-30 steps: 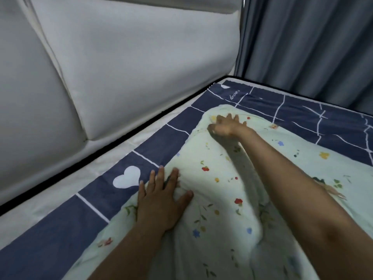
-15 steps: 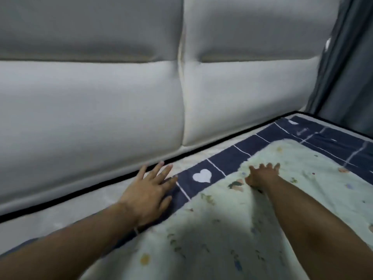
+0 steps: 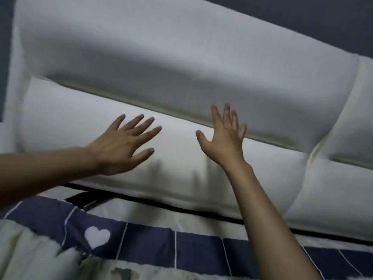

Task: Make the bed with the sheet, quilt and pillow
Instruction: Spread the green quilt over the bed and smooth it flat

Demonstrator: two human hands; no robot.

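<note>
Quilt (image 3: pixel 30 257) cut off, blurred, bottom-left.

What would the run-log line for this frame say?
left hand: open, raised | right hand: open, raised | backdrop: padded headboard | floral quilt over navy sheet | pillow: unseen

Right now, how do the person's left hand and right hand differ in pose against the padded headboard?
The left hand shows its back, with fingers spread and pointing towards the right; the right hand is seen more edge-on, its fingers pointing up. The left hand sits wholly over the lower white cushion, while the right hand's fingertips reach the seam under the upper cushion. Both are open and hold nothing.
</note>
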